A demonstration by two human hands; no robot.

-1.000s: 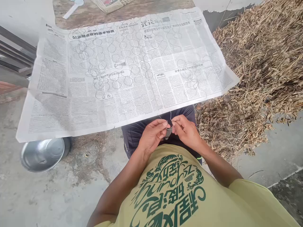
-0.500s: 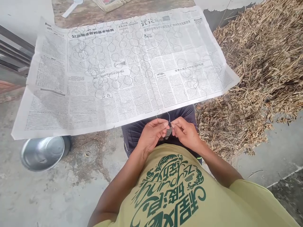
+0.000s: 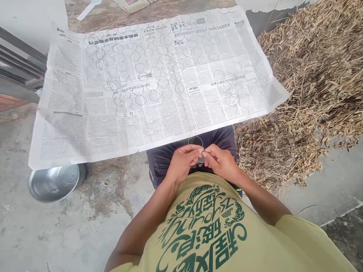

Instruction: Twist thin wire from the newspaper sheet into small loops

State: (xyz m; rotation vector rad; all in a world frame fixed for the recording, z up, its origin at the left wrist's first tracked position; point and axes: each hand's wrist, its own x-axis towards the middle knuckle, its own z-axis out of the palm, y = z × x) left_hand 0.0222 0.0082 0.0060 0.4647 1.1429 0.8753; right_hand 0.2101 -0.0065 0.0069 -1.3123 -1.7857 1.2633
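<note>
Above my lap, my left hand [image 3: 185,159] and my right hand [image 3: 220,160] meet with their fingertips pinched together. Between them they grip a thin wire [image 3: 195,136], which curves into one loop above the fingers and a smaller one below. Just beyond the hands lies a spread newspaper [image 3: 68,139], its near edge hanging over my knees. Many thin wire loops [image 3: 99,60], several shaped like figure eights, are scattered across the print. The exact crossing of the held wire is hidden by my fingertips.
The newspaper covers part of a wooden table [image 3: 113,19], where a white plastic spoon-like tool [image 3: 87,10] and a folded paper [image 3: 134,5] lie. Below left stands a metal basin [image 3: 56,185]. Dry straw [image 3: 306,83] is heaped on the right, and dark metal rails [image 3: 22,56] are at left.
My hands have come together. The wire's upper ends, apart before, now form a rounded loop above my fingers. The view has shifted slightly.
</note>
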